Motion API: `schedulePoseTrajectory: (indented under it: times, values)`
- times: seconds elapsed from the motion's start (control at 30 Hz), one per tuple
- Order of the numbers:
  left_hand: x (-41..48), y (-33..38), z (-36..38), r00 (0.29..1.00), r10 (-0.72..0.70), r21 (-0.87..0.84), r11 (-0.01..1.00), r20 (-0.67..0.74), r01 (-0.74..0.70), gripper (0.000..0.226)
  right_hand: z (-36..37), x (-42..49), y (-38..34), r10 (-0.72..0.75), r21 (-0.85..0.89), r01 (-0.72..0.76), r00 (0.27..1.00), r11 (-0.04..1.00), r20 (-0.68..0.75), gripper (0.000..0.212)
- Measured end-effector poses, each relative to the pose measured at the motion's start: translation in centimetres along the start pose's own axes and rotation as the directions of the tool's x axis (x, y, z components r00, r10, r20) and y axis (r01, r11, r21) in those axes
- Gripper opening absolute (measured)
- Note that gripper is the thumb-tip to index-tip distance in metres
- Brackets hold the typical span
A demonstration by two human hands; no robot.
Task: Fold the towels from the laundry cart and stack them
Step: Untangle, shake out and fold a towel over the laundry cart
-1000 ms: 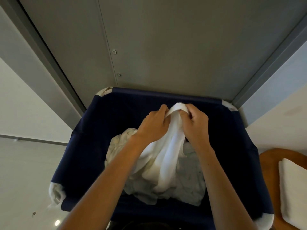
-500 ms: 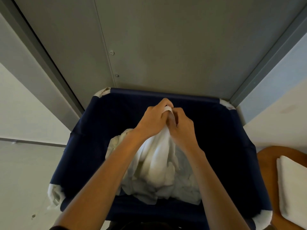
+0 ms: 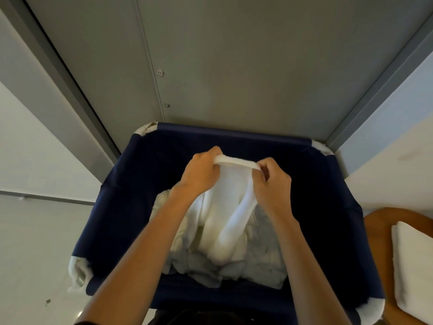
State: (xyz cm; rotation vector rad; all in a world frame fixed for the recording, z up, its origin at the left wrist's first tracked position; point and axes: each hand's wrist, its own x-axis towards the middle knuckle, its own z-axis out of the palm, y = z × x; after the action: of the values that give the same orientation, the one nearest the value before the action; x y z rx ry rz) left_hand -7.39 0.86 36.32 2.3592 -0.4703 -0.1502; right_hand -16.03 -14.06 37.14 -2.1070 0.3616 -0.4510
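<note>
White terry towel (image 3: 230, 207) noted above navy fabric laundry cart (image 3: 131, 207), top hem pulled into a short taut band between both hands. Left hand (image 3: 201, 174): fingers curled over left end of hem, gripping it. Right hand (image 3: 273, 186): thumb and curled fingers pinching right end of hem. Hands near each other, level, over far half of cart. Rest of towel hanging bunched and twisted below the hem, lower end lying on crumpled pile of white linen (image 3: 264, 261) in cart bottom. Pale padding (image 3: 78, 273) observed at cart corners. Folded white towel (image 3: 412, 266) lying flat on wooden surface (image 3: 377, 231) just beside cart on the right. Grey metal panel (image 3: 234, 66) with two round fasteners directly behind cart. Light floor (image 3: 35, 242) to the left.
</note>
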Motion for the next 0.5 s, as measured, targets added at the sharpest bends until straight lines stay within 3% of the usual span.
schedulePoseTrajectory:
  times: [0.17,0.27,0.43,0.5]
  values:
    - [-1.8,2.4,0.9,0.997,0.073,-0.154,0.986,0.038,-0.066,0.019,1.6,-0.9,0.5,0.144,-0.042,-0.138,0.972,0.99,0.187,0.013]
    - [-2.0,2.9,0.9,0.994,0.104,-0.183,0.978,0.028,-0.097,0.008,1.1,-0.6,0.2,0.108,-0.069,-0.103,0.992,0.992,0.073,0.004]
    - [-1.7,0.9,1.0,0.994,0.076,0.099,0.992,0.08,-0.084,0.013,-1.7,-0.2,-1.4,-0.022,0.123,0.034,0.996,0.992,-0.092,0.02]
    - [-1.7,0.5,0.9,0.998,0.046,0.114,0.992,0.042,-0.051,0.016,-1.9,-0.2,-1.4,-0.023,0.126,0.038,0.993,0.991,-0.114,0.019]
